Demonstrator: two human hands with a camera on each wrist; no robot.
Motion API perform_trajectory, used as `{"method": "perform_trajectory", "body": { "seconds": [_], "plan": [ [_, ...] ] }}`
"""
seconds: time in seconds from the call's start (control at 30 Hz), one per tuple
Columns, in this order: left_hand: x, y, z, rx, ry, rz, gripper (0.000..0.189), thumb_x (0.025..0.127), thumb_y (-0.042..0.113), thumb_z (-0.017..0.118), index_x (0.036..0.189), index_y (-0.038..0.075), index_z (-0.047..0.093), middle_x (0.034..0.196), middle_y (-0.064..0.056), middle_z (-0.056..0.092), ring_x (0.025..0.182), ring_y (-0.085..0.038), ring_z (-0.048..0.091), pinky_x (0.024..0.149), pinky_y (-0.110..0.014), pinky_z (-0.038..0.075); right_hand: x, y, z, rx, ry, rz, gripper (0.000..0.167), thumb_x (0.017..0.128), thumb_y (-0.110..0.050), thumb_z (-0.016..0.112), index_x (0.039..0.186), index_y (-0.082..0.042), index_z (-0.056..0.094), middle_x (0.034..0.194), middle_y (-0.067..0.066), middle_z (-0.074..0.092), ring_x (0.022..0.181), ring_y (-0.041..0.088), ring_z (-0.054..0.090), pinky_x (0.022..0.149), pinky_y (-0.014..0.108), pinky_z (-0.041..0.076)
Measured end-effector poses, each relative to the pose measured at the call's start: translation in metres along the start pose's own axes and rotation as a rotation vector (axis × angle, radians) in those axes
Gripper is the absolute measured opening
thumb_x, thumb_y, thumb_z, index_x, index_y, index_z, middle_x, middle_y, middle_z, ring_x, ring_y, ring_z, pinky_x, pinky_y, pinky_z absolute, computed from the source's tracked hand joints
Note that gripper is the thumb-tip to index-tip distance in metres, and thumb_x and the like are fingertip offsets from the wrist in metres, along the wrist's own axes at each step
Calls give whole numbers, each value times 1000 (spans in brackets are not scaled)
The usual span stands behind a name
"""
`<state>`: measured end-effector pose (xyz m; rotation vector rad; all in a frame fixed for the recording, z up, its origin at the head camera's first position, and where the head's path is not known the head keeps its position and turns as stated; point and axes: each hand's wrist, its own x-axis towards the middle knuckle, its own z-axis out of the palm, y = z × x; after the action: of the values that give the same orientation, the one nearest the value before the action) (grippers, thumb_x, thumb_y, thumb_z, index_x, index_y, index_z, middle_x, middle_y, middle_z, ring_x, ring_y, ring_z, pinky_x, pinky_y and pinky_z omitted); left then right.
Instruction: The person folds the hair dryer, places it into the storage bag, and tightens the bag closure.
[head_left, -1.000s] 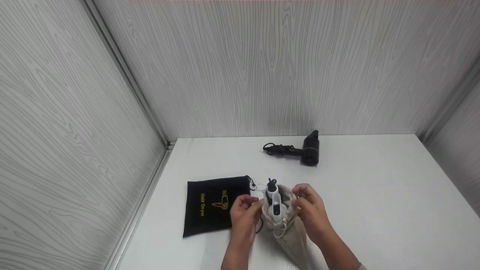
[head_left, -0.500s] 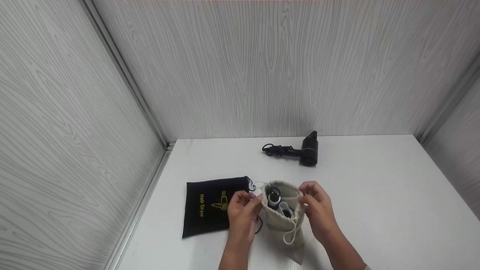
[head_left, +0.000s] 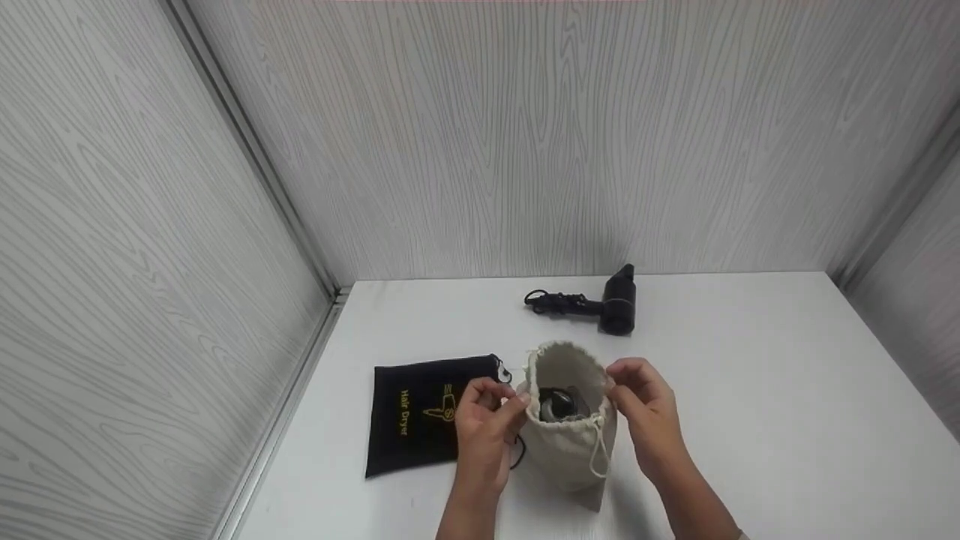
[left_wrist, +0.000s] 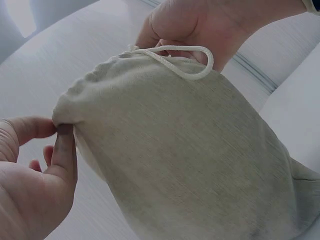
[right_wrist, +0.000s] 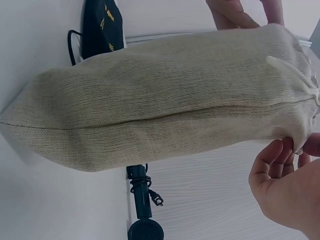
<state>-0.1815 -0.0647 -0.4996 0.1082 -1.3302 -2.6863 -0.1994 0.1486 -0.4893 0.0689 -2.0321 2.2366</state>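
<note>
A beige drawstring bag [head_left: 562,454] stands upright with its mouth spread wide. My left hand [head_left: 484,427] pinches the left side of the rim between thumb and fingers. On the opposite side, the rim is pinched by my right hand [head_left: 649,412]. Deep in the bag shows a dark, rounded, shiny thing with a pale ring [head_left: 559,405]; the rest of it is hidden by the cloth. A white cord loop [left_wrist: 195,62] hangs from the rim near the right hand. In the right wrist view the bag's side seam [right_wrist: 150,120] runs along its length.
A black pouch [head_left: 412,420] printed "Hair Dryer" lies flat left of the bag, partly behind the left hand. Farther back lies a black hair dryer [head_left: 619,304] with its cord wound at the handle. Grey wood-grain walls [head_left: 480,150] stand behind and beside the white table [head_left: 750,375].
The bag's rim has been drawn up and spread wider, and the white and dark contents have sunk deeper inside. My right hand has shifted slightly right. The pouch and hair dryer stay put.
</note>
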Motion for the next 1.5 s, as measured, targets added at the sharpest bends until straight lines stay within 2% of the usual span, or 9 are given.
{"method": "perform_trajectory", "body": {
  "seconds": [0.2, 0.4, 0.53, 0.6, 0.77, 1.0, 1.17, 1.33, 1.5],
  "plan": [
    [3, -4, -4, 29, -24, -31, 35, 86, -11, 73, 111, 3, 52, 101, -7, 60, 91, -18, 69, 78, -27, 62, 1, 5, -1, -18, 13, -35, 19, 99, 9, 59, 117, 4, 61, 103, 6, 64, 90, 13, 63, 76, 25, 54],
    [11, -5, -11, 80, 25, -79, 45, 97, 3, 69, 138, -1, 50, 108, -10, 66, 86, -19, 72, 79, -29, 64, 0, 8, 1, -54, -5, -41, 11, 100, 9, 62, 110, 4, 61, 98, -2, 63, 86, 14, 62, 76, 24, 55],
    [15, -7, -19, 149, 73, -111, 51, 103, 15, 66, 149, 4, 48, 101, -7, 66, 68, -14, 65, 65, -27, 59, -2, 8, 1, -95, -58, -74, 11, 99, 9, 63, 106, 1, 64, 99, 3, 65, 89, 16, 64, 76, 25, 56],
    [17, -7, -22, 184, 78, -99, 50, 105, 19, 65, 150, 5, 49, 94, -5, 65, 58, -10, 57, 57, -24, 52, -4, 7, 0, -140, -114, -119, 14, 98, 9, 64, 104, -3, 66, 101, 6, 66, 90, 17, 66, 75, 25, 58],
    [22, -8, -26, 234, 69, -17, 44, 107, 25, 64, 143, 1, 57, 82, 1, 59, 49, -5, 39, 48, -22, 35, -12, 5, -1, -240, -278, -241, 14, 100, 3, 67, 103, -11, 66, 106, 8, 68, 94, 16, 67, 74, 28, 60],
    [29, -11, -27, 281, 54, 7, 41, 108, 35, 64, 123, -2, 70, 77, 4, 57, 50, -5, 37, 47, -21, 32, -19, 2, -1, -293, -356, -326, 18, 100, 4, 66, 103, -14, 65, 104, 7, 67, 87, 14, 66, 74, 30, 59],
    [37, -12, -24, 274, 73, 27, 32, 105, 29, 70, 113, -2, 70, 80, 0, 59, 53, -7, 37, 50, -21, 33, -23, 3, 0, -318, -378, -389, 27, 97, 9, 66, 101, -17, 64, 102, 2, 67, 85, 16, 65, 73, 31, 59],
    [38, -12, -20, 240, 88, 63, 22, 103, 17, 72, 110, -3, 69, 81, 0, 60, 55, -6, 37, 53, -22, 31, -25, 5, -1, -343, -358, -368, 30, 97, 9, 66, 103, -21, 65, 102, -3, 66, 87, 15, 66, 75, 30, 60],
    [38, -15, -16, 250, 53, 69, 20, 103, 17, 71, 105, -3, 68, 79, -3, 59, 58, -9, 39, 55, -23, 33, -27, 7, -3, -364, -304, -375, 21, 101, -2, 69, 107, -23, 66, 105, -6, 66, 89, 14, 66, 77, 29, 59]
  ]
}}
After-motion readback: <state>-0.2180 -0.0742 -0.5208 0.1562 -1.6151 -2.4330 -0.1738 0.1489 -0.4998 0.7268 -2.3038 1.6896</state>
